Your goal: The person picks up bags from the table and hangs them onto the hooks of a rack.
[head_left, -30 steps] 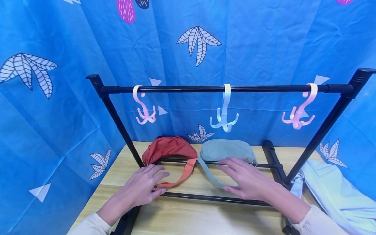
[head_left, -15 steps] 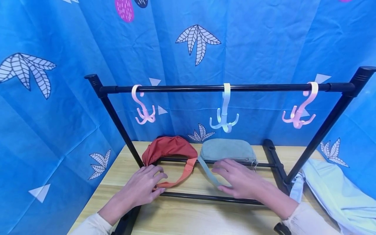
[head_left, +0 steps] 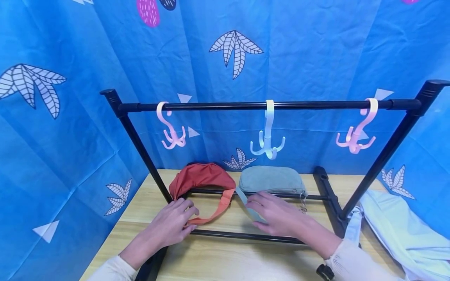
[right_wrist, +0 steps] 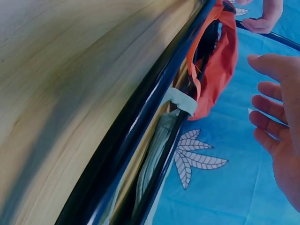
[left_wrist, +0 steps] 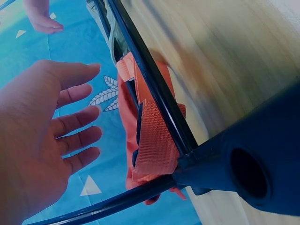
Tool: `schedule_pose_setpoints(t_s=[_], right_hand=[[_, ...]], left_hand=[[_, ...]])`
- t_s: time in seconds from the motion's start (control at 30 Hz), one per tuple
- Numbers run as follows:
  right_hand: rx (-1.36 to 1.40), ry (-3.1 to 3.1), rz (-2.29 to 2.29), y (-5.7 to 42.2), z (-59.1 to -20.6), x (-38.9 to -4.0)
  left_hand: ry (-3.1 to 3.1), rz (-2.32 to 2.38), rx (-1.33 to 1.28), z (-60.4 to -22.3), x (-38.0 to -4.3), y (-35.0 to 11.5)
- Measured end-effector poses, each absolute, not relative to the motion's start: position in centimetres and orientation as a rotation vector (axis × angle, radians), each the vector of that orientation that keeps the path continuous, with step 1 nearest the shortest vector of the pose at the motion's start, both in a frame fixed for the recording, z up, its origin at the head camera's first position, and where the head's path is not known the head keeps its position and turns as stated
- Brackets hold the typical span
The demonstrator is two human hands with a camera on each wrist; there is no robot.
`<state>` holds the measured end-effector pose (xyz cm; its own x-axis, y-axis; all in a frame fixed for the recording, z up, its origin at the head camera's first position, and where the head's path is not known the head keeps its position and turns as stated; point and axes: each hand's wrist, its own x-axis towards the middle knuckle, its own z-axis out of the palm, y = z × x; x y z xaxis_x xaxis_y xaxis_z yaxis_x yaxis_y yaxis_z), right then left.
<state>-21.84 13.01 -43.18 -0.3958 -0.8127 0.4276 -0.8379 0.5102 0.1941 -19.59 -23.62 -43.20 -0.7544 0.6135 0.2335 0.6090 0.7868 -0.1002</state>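
Note:
My left hand (head_left: 172, 220) hovers over the lower left of the rack, its fingers relaxed and holding nothing. Beyond it lies a red waist bag (head_left: 202, 177), whose orange strap (head_left: 221, 207) loops forward past the fingertips. In the left wrist view, a gap separates the spread fingers from the orange webbing (left_wrist: 159, 138). My right hand (head_left: 275, 212) is in front of a grey-green waist bag (head_left: 270, 179) and partly covers its strap (head_left: 243, 196). Nothing is in that hand either; the right wrist view shows its fingers (right_wrist: 269, 110) loosely bent, away from both bags.
A black rack stands on the wooden table (head_left: 225, 257). From its top bar (head_left: 218, 106) hang a pink hook (head_left: 173, 136), a pale blue hook (head_left: 268, 140) and another pink hook (head_left: 355, 136). The lower bar (head_left: 242, 235) crosses before the bags. Pale blue fabric (head_left: 411, 234) lies at right.
My right hand has moved left, uncovering more of the grey-green bag's right end and a small chain there. The left hand has barely moved; both bags lie where they were.

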Motion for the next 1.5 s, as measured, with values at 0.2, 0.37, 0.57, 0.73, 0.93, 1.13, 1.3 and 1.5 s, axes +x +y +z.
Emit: schedule_pose_setpoints(t_s=[0.2, 0.37, 0.57, 0.73, 0.93, 1.13, 1.3, 1.5], right_hand=[[1.354, -2.293, 0.052, 12.3, -43.7, -22.4], [1.371, -2.265, 0.051, 11.7, -44.1, -22.9], [1.364, -2.356, 0.052, 10.9, -44.5, -23.1], [1.356, -2.448, 0.044, 10.3, -44.7, -23.3], [1.365, -2.436, 0.066, 9.7, -45.2, -24.1], [1.362, -2.485, 0.111, 9.2, -45.4, -24.6], [1.341, -2.537, 0.093, 8.7, -45.5, -24.8], [1.35, -2.541, 0.062, 8.0, -45.9, -25.3]], left_hand=[[-2.681, 0.038, -0.978, -43.6, -19.9, -23.7], [-2.674, 0.044, -0.972, -43.9, -20.0, -23.8], [-2.689, 0.03, -0.96, -44.1, -20.1, -23.7], [-2.686, 0.023, -0.962, -44.2, -20.1, -23.6], [-2.679, 0.02, -0.973, -44.3, -20.2, -23.5], [-2.697, 0.024, -0.964, -44.6, -20.3, -23.4], [-2.701, 0.012, -0.962, -44.8, -20.3, -23.3], [-2.73, -0.009, -0.949, -45.2, -20.4, -23.3]])
